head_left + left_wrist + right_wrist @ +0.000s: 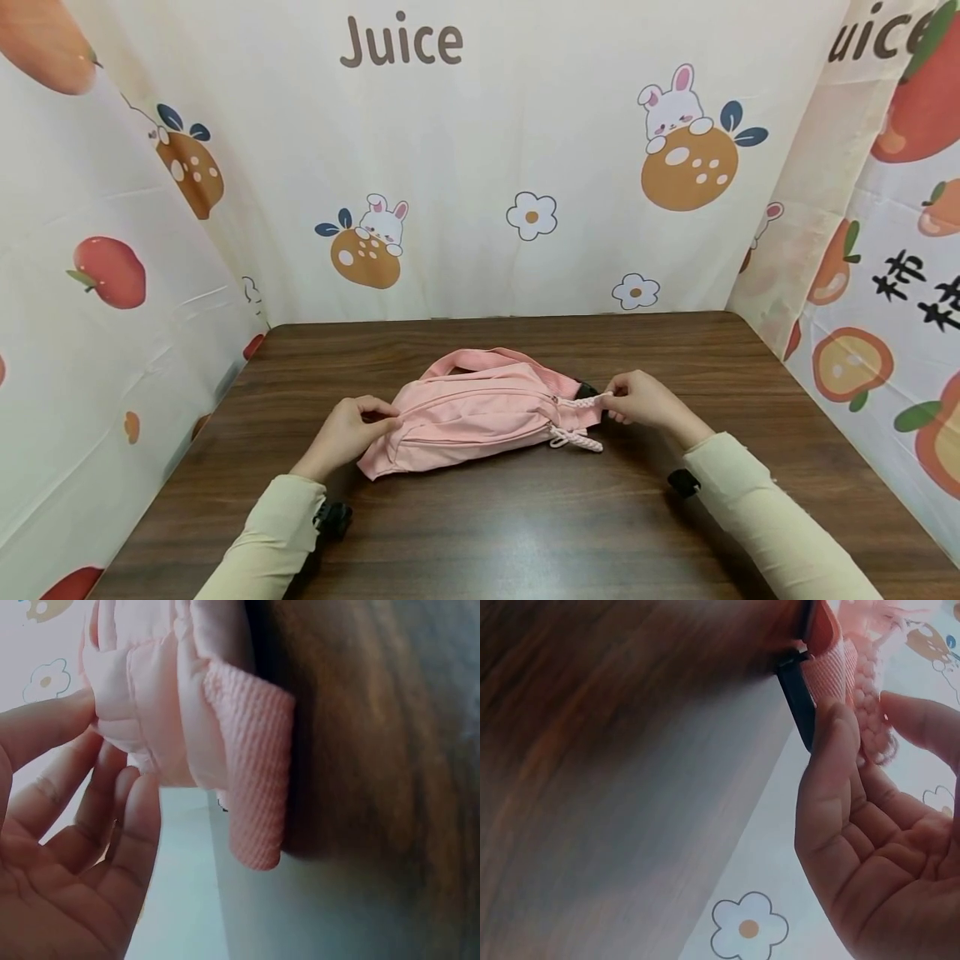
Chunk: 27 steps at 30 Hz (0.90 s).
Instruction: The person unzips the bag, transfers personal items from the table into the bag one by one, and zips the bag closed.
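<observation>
A pink waist bag (472, 417) lies on the wooden table, with its zippers running left to right and its strap (457, 360) looped behind. At its left end my left hand (351, 433) pinches the fabric between thumb and fingers. The left wrist view shows the bag's end (142, 697) there, beside a ribbed strap stub (255, 765). My right hand (645, 404) is at the right end, pinching a braided cord zipper pull (870, 712). Its fingers also touch the webbing near a black buckle (796, 697). A second braided pull (577, 440) hangs loose at the front.
The dark wooden table (525, 533) reaches back to a printed curtain (465, 150) with fruit, rabbits and flowers. More printed cloth (172, 350) hangs along the left side, and another panel (870, 275) along the right.
</observation>
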Tool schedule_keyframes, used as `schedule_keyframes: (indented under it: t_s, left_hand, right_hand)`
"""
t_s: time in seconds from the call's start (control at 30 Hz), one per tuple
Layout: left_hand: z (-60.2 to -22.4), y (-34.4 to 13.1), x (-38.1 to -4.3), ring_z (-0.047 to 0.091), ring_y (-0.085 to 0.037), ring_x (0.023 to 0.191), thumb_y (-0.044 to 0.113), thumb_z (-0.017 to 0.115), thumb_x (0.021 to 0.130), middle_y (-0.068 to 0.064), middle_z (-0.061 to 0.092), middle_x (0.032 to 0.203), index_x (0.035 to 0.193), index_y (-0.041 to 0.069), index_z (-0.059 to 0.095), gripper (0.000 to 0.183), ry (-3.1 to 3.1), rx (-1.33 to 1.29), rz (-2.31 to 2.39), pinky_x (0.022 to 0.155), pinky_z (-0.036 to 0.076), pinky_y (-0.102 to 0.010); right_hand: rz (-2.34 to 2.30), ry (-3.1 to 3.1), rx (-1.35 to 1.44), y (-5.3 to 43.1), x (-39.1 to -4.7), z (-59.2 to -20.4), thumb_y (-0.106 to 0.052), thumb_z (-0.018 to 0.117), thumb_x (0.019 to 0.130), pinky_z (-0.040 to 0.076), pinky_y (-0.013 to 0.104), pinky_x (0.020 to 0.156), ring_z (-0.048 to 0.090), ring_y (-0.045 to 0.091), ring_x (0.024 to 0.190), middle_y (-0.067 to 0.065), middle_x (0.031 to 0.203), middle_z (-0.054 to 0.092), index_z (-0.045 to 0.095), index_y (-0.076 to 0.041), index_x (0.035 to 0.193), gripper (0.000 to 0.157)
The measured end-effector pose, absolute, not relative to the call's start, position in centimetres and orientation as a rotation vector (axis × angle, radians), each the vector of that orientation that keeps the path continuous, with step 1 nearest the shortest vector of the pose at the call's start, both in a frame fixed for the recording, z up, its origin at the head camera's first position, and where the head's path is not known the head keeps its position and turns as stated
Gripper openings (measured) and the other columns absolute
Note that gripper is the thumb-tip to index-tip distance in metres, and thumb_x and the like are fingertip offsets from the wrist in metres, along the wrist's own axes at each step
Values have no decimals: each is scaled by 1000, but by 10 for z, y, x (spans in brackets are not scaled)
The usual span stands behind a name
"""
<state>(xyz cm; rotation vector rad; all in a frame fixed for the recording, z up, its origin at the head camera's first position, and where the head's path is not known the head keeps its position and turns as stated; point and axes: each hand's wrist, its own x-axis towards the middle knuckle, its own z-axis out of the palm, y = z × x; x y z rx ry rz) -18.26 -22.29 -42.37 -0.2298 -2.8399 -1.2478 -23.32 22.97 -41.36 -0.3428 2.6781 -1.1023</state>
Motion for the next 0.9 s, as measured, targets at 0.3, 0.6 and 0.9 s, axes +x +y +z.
schedule_keyframes:
  t_s: [0.3,0.6,0.9]
  left_hand:
    - [-423,-227,-184,59,-14,84,27,76,85,-2,72,96,95,16,76,15,-2852,-280,-1228,72,47,-24]
    - [-419,-230,-185,59,-14,85,27,74,87,-3,72,99,98,16,76,15,-2841,-312,-1234,71,47,-24]
    - [-410,-235,-186,63,-18,94,22,68,92,-6,72,104,104,11,74,17,-2805,-320,-1184,80,49,-30]
  right_hand:
    - [-1125,2654,-353,234,-232,-411,-17,65,91,55,29,60,60,12,64,8,71,65,66,2,90,19]
    - [-1165,2654,-395,239,-234,-411,-14,66,90,56,31,61,60,13,66,10,76,66,65,2,93,16]
    - [-1083,2749,-466,244,-235,-399,-25,63,95,49,28,60,58,13,68,11,81,68,69,-3,98,23]
